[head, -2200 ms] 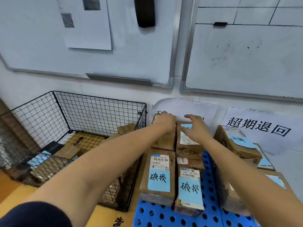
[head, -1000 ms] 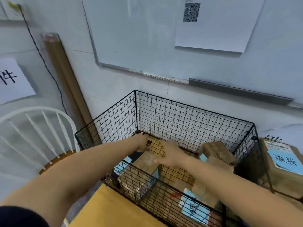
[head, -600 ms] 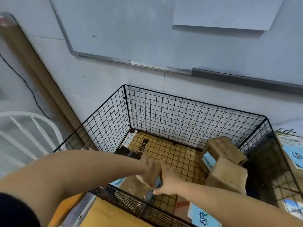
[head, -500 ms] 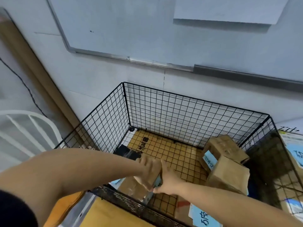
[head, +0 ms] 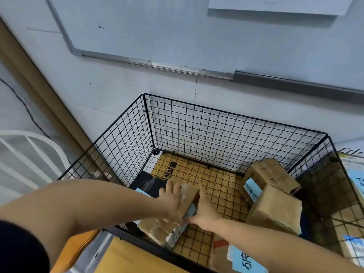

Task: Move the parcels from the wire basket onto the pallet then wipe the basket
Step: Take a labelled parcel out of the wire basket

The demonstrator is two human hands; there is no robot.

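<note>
Mid-unload, basically. Left hand (head: 173, 201) curled over the top of a parcel (head: 188, 194) at lower centre of the frame, just inside the near wall of the basket (head: 216, 123). Right hand (head: 203, 211) pressed flat against its right side, fingers straight, so more a two-handed squeeze than a proper grab. Seems to sit on a taped box (head: 157, 227); can't tell if lifted off yet. Next up, probably: lift clear of the front wire without snagging, then swing over to the pallet, not visible here. Two more boxes (head: 275, 209) piled at the right of the basket, so wiping nowhere near due yet.
</note>
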